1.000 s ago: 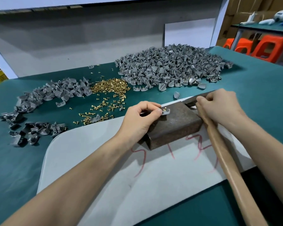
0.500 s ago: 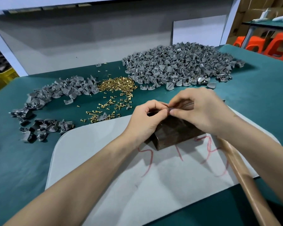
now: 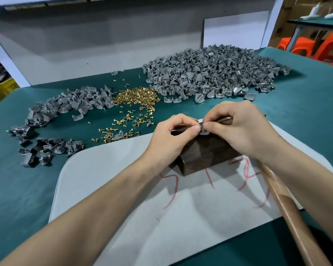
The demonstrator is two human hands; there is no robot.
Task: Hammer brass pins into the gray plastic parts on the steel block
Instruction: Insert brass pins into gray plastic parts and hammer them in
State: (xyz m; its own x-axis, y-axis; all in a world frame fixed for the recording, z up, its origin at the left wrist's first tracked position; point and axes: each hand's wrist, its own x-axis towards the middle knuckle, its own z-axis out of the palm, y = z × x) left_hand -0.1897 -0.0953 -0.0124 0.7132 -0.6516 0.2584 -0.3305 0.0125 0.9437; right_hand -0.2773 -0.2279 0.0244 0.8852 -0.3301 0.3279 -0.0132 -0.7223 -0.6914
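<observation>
Head view, left hand (image 3: 171, 139): fingers curled, thumb and forefinger pinching a small gray plastic part (image 3: 204, 132) from its left side.
Head view, right hand (image 3: 244, 129): thumb and fingertips pinching the same part from the right, just beside the left hand's fingertips.
Part: mostly hidden by the fingers, at the top far edge of the dark rectangular steel block (image 3: 206, 153); whether a pin sits in it cannot be told.
Block: stands on a white rounded sheet with red scrawl (image 3: 123, 189), which lies on the green-covered table (image 3: 17, 179).
Hammer: a long wooden hammer handle (image 3: 288, 212) runs beneath the right forearm; its head is hidden.
Pins: a loose heap of small brass pins (image 3: 136, 96) lies beyond the sheet, left of the hands, with strays scattered nearer.
Stock: a large heap of gray plastic parts (image 3: 210, 75) lies at the far right, a smaller gray heap (image 3: 75, 104) left of the pins, and a darker cluster of parts (image 3: 46, 148) by the sheet's left corner.
</observation>
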